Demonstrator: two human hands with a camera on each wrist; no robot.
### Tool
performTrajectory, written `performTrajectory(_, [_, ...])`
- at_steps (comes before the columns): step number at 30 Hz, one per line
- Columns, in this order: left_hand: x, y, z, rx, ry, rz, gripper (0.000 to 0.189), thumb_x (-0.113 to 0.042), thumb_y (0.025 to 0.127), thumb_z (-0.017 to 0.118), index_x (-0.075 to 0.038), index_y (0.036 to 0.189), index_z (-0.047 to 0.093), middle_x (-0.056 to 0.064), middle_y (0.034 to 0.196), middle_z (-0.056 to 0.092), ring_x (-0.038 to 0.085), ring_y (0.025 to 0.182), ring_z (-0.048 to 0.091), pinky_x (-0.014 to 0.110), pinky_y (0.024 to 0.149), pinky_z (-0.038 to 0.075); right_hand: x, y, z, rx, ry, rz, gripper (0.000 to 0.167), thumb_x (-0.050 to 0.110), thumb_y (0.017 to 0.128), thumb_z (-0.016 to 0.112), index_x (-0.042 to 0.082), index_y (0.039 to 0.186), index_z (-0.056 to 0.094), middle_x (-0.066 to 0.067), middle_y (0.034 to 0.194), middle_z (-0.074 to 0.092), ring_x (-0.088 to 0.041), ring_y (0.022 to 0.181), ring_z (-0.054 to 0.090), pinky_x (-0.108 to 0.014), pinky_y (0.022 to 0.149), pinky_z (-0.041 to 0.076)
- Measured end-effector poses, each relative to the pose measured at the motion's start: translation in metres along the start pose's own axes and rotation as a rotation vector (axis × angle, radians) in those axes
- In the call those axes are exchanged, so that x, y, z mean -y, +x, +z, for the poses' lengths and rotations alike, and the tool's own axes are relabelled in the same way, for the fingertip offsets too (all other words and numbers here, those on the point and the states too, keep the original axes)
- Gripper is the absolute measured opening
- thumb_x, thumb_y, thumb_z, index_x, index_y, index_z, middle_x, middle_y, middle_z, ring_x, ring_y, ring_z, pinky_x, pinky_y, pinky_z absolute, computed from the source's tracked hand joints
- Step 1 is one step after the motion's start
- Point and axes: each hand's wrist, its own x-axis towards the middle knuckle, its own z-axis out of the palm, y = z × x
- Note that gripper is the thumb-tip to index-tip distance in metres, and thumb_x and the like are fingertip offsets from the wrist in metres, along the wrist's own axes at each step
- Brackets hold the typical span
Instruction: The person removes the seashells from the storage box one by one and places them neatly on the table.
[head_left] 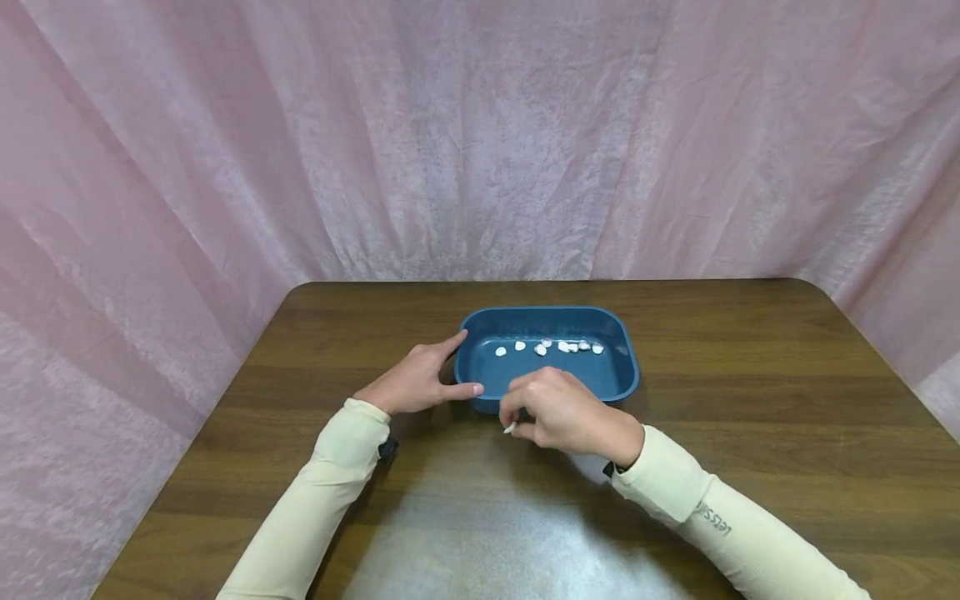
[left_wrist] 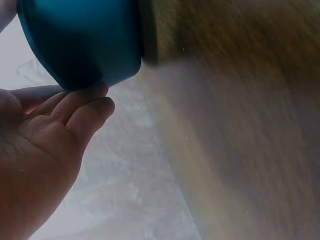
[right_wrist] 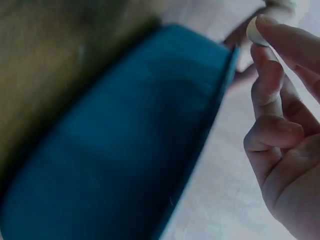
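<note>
A blue rectangular tub [head_left: 545,312] stands on the table, with several small white, roundish pieces [head_left: 540,350] scattered over its floor. My left hand [head_left: 416,379] rests against the tub's left end, its thumb and forefinger spread along the rim. In the left wrist view, the other fingers [left_wrist: 89,116] lie against the tub's outer wall. Just outside the front rim, my right hand [head_left: 558,412] pinches a small white flat piece [head_left: 510,428] between thumb and fingertips. The right wrist view shows that white piece [right_wrist: 256,32] as thin and rounded; its exact kind is unclear.
The brown wood-grain table [head_left: 750,400] extends on both sides of the tub, with a bright glare in front. A pink curtain [head_left: 480,142] hangs behind its far edge and at the sides.
</note>
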Motion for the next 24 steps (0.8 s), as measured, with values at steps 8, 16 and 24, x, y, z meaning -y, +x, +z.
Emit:
performTrajectory(8, [0.001,0.001,0.001,-0.002,-0.003,-0.001,0.103,-0.062,0.087,0.069,-0.011,0.162,0.021,0.013,0.164,0.032,0.029,0.149,0.04,0.049,0.117,0.041,0.005,0.001,0.019,0.107,-0.045,0.027,0.019,0.005,0.075,0.084,0.021,0.075,0.074,0.01,0.074,0.067,-0.004,0.068,0.06,-0.021,0.061,0.05])
performTrajectory(16, [0.0,-0.001,0.001,-0.006,-0.013,-0.01,0.102,-0.06,0.087,0.07,-0.012,0.162,0.02,0.011,0.165,0.031,0.029,0.15,0.038,0.05,0.117,0.041,0.01,0.002,0.033,0.118,-0.189,-0.024,0.021,0.004,0.075,0.083,0.024,0.07,0.076,0.012,0.072,0.065,-0.007,0.066,0.063,-0.025,0.058,0.053])
performTrajectory(24, [0.0,0.0,0.002,-0.012,-0.009,-0.001,0.101,-0.059,0.087,0.07,-0.012,0.162,0.021,0.01,0.165,0.031,0.029,0.149,0.04,0.049,0.116,0.042,0.013,0.005,0.043,0.107,-0.25,-0.029,0.02,0.005,0.076,0.081,0.024,0.072,0.077,0.01,0.072,0.065,-0.009,0.064,0.063,-0.028,0.055,0.053])
